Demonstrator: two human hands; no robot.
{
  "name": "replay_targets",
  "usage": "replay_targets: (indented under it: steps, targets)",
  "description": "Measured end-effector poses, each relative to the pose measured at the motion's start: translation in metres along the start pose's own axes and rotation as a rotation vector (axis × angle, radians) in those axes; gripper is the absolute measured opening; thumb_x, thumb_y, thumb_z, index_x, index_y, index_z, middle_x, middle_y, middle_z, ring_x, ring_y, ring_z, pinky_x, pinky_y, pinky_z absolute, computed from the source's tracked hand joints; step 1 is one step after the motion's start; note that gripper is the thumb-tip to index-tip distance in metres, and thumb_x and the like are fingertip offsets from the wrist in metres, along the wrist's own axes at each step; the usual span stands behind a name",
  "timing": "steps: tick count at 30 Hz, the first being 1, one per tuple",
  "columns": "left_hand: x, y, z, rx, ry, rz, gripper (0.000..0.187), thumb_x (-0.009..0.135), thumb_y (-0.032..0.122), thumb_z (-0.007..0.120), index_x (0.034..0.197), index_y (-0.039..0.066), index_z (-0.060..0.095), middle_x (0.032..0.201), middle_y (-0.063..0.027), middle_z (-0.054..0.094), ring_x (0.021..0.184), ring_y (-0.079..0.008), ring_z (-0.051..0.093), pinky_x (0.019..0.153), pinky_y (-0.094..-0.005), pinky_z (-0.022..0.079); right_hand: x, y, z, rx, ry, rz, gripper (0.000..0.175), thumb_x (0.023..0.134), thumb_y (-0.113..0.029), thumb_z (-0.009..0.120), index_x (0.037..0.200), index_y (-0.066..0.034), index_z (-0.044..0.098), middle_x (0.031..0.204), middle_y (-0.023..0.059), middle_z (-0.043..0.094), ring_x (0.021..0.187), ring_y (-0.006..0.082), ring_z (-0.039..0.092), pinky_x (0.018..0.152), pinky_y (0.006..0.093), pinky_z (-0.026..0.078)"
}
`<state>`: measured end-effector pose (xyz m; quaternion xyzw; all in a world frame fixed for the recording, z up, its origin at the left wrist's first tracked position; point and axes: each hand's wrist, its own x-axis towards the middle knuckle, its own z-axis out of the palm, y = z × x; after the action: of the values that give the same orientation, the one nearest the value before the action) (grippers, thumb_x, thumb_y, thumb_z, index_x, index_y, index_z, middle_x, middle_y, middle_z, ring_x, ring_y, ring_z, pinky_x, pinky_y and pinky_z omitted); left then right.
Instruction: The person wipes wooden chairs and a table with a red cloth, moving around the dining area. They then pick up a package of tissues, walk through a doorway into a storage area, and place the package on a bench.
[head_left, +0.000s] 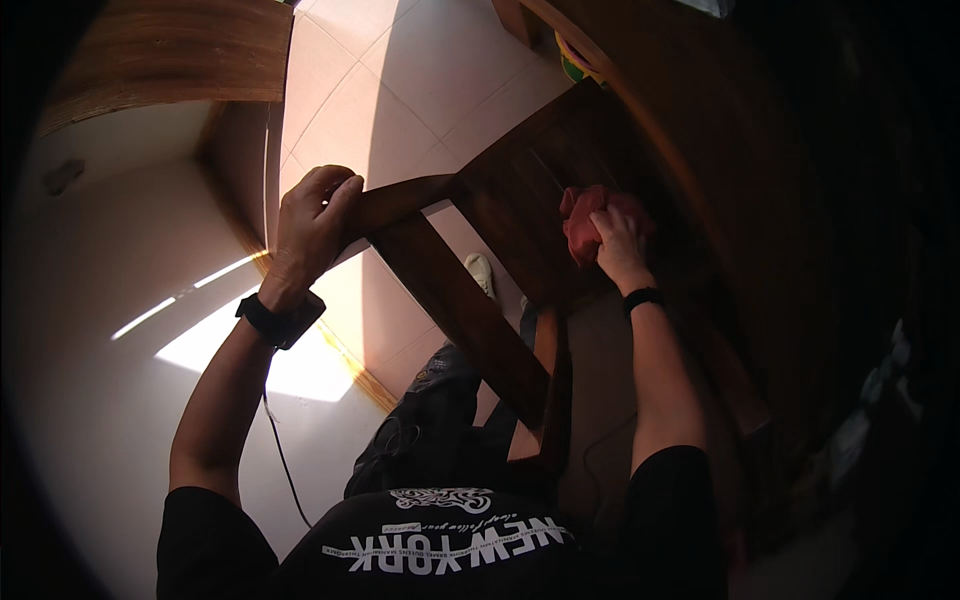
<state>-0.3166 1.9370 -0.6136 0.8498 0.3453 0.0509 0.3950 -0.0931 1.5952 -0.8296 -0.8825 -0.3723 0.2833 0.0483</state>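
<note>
A dark wooden chair stands before me, its backrest rail (457, 307) nearest my body and its seat (517, 202) beyond. My left hand (319, 206) is closed around the top end of the chair's back post (397, 201), at the left. On the right, my right hand (619, 240) grips a crumpled red cloth (585, 225), which lies against the shaded seat. The fingertips of that hand are pressed into the cloth's folds. Dark bands circle both wrists.
Close along the right side curves a dark wooden table edge (660, 142). A wooden panel (172, 52) juts in at the upper left, above a pale wall (112, 262). Tiled floor (420, 90) shows beyond the chair. My shoe (478, 271) is under it. A thin cable (281, 450) hangs by my left arm.
</note>
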Motion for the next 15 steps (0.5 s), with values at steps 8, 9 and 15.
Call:
replay_targets:
  steps: [8,9,15]
  targets:
    - [-0.006,0.007,-0.013,-0.049,-0.086,-0.121,0.03,0.097,0.025,0.055,0.106,-0.002,0.064,0.088,-0.0092,0.064,0.081,-0.0147,0.06,0.071,-0.0256,0.047,-0.01,-0.019,0.043,-0.233,0.046,0.231,0.079,0.085,-0.051,0.065,0.15,-0.0241,0.029,0.158,0.019,0.018,0.14,0.0437,0.028,0.102,0.0732,0.028]
    - [-0.006,0.008,-0.015,-0.07,-0.092,-0.14,0.03,0.096,0.025,0.057,0.105,-0.003,0.064,0.087,-0.011,0.065,0.08,-0.0166,0.061,0.07,-0.0271,0.048,-0.006,-0.021,0.05,-0.245,0.11,0.221,0.079,0.085,-0.052,0.065,0.15,-0.0242,0.029,0.158,0.0191,0.018,0.14,0.0439,0.027,0.102,0.0733,0.027]
    - [-0.017,0.013,-0.023,0.021,-0.086,-0.135,0.035,0.095,0.031,0.051,0.102,-0.001,0.064,0.084,-0.0122,0.065,0.073,-0.0178,0.06,0.063,-0.0279,0.047,0.02,-0.01,0.043,-0.212,0.177,0.249,0.079,0.084,-0.049,0.066,0.151,-0.0278,0.029,0.158,0.0179,0.016,0.142,0.0447,0.023,0.103,0.0722,0.029]
